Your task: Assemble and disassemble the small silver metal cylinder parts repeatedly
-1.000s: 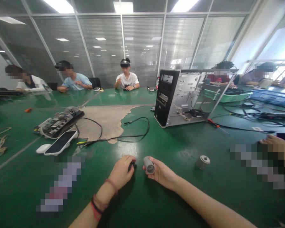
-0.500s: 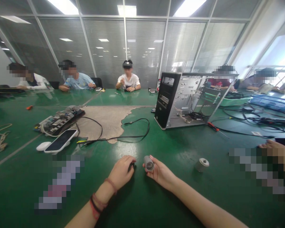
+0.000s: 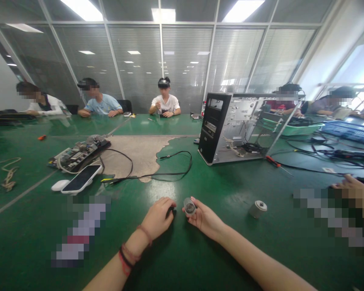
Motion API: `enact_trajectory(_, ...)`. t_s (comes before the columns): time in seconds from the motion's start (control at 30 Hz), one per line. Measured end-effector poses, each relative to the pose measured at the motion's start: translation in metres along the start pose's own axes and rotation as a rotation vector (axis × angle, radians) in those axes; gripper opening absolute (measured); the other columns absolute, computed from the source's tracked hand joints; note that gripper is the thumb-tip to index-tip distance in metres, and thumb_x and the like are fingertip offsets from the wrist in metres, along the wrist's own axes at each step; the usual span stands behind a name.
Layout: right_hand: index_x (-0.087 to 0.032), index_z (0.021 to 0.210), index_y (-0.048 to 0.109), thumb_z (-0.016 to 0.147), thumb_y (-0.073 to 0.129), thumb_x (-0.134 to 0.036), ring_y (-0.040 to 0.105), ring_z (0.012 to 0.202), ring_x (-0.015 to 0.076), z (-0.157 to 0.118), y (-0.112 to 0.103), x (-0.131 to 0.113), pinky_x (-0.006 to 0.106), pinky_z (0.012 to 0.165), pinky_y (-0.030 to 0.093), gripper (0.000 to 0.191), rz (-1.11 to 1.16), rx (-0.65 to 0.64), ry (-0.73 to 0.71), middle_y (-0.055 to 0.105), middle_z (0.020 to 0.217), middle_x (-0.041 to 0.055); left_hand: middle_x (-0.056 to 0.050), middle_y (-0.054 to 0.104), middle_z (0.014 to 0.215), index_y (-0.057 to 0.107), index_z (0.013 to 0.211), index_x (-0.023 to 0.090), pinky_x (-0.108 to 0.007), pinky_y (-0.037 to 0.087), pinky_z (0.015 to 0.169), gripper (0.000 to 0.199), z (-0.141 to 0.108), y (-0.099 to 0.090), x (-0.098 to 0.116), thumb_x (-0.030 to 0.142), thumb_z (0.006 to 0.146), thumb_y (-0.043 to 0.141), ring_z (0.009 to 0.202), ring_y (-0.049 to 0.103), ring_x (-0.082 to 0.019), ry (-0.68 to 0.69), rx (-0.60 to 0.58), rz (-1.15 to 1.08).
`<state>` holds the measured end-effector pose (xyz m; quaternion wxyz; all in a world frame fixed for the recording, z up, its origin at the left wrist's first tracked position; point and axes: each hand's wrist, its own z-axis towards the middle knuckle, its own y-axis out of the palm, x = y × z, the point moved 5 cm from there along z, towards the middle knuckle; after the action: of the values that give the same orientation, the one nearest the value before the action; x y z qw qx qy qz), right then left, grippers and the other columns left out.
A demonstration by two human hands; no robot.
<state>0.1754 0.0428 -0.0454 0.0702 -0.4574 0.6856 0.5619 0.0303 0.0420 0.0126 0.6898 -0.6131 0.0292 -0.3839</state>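
My right hand (image 3: 204, 218) grips a grey metal cylinder (image 3: 189, 206) between thumb and fingers. Its round end faces me and looks hollow, with dark parts inside that I cannot make out. A short gap to the left, my left hand (image 3: 160, 214) is curled palm down around something small and black (image 3: 170, 210), mostly hidden by the fingers. Both hands are low over the green table (image 3: 182, 258). To the right of my right hand, a short metal cylinder with a pale top (image 3: 258, 209), like a small motor, stands on the table.
A computer case (image 3: 230, 129) with its side off stands ahead right, near a screwdriver (image 3: 274, 162). At left lie a phone (image 3: 82, 178), a circuit assembly (image 3: 79, 155) and a black cable (image 3: 157, 175). A co-worker's hand (image 3: 354, 188) is at far right; other people sit across.
The cylinder in my right hand has tipped so that its end faces me more squarely. My left hand has barely moved. The whole view has shifted slightly.
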Motion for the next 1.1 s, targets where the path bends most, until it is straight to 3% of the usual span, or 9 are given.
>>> enact_trajectory(0.23,-0.007,0.086,0.058,0.088,0.055,-0.034,0.066,0.056,0.0103,-0.003,0.0,0.001,0.017,0.053,0.052,0.027,0.015,0.04,0.04,0.071,0.073,0.0112,-0.005,0.059,0.091,0.055,0.091,0.019,-0.031,0.045,0.081,0.02,0.0,-0.001,-0.001,0.007,0.079,0.044,0.089,0.055,-0.02,0.0,-0.004,0.0)
enact_trajectory(0.7,-0.01,0.091,0.057,0.086,0.057,-0.037,0.066,0.058,0.0109,-0.003,-0.004,0.0,0.019,0.055,0.051,0.027,-0.016,0.02,0.028,0.071,0.08,0.0109,-0.005,0.059,0.091,0.055,0.091,0.019,-0.033,0.044,0.08,0.021,0.0,0.0,0.001,0.007,0.078,0.044,0.089,0.054,-0.021,0.013,-0.024,0.026)
enact_trajectory(0.97,-0.021,0.099,0.045,0.074,0.068,-0.041,0.065,0.061,0.0128,-0.01,0.003,-0.012,0.023,0.058,0.049,0.039,-0.24,-0.014,-0.225,0.066,0.07,-0.0017,-0.005,0.06,0.09,0.056,0.091,0.019,-0.033,0.044,0.08,0.021,0.0,0.002,0.002,0.007,0.078,0.044,0.088,0.055,-0.021,0.014,-0.023,-0.011)
enact_trajectory(1.1,-0.021,0.097,0.044,0.068,0.072,-0.046,0.063,0.057,0.0138,-0.009,0.003,-0.015,0.025,0.056,0.048,0.047,-0.411,0.034,-0.323,0.062,0.062,-0.0043,-0.004,0.062,0.088,0.058,0.088,0.019,-0.032,0.046,0.079,0.018,0.002,0.0,0.002,0.01,0.08,0.044,0.086,0.057,-0.019,-0.034,-0.013,-0.173)
